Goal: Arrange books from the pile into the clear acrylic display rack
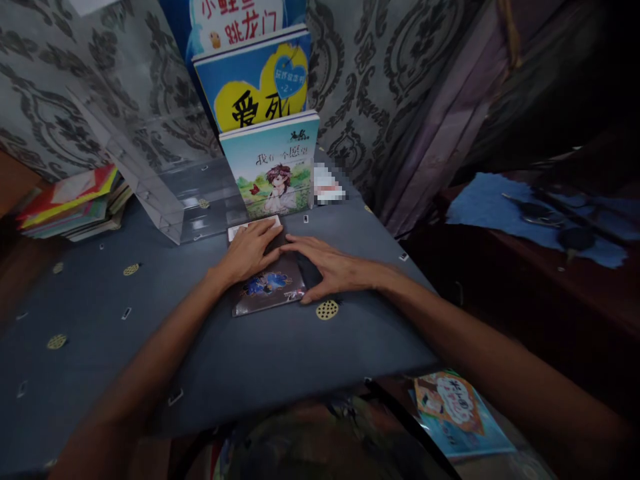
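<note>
A dark brown book (267, 293) with a blue picture on its cover lies flat on the table, just in front of a clear display rack. My left hand (250, 250) rests on the book's upper part, palm down with fingers stretched out. A white strip shows beyond its fingertips. My right hand (335, 267) is at the book's right edge, thumb near the lower right corner and fingers reaching toward my left hand. Thumb and fingers are spread apart. Close behind both hands stands a green and blue picture book (275, 170) in the rack.
The clear rack (173, 217) also holds a blue and yellow book (250, 80) and another blue book (235, 20) above. A pile of books (75, 207) lies at the left on the dark patterned tablecloth (215, 367). Below the table's front edge lies another book (460, 413).
</note>
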`<control>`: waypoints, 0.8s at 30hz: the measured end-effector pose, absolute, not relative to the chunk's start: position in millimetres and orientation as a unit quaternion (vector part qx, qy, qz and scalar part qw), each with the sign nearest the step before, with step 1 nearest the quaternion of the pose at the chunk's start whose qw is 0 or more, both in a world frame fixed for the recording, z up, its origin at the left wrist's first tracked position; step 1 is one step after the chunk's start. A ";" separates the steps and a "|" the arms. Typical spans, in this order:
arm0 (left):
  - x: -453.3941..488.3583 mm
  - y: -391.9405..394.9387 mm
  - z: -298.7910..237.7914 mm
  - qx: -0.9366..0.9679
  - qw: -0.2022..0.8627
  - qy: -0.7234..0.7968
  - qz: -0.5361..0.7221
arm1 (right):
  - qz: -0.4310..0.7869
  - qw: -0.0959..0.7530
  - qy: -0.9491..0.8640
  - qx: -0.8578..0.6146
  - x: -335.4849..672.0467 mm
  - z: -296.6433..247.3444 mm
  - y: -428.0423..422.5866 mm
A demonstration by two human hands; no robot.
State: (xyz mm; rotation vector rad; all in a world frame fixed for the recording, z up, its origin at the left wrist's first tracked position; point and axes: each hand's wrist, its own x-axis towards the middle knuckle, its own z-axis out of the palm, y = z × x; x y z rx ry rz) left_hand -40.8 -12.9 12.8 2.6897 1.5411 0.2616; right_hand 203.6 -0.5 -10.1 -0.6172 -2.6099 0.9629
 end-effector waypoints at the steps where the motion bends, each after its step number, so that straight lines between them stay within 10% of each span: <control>1: -41.6 -18.3 14.1 0.867 0.019 0.491 0.081 | 0.336 0.150 -0.905 -0.212 203.6 -10.2 -0.3; 24: -44.0 -87.5 2.3 0.874 0.089 0.467 0.098 | 0.327 0.135 -0.910 -0.218 204.8 -12.0 0.5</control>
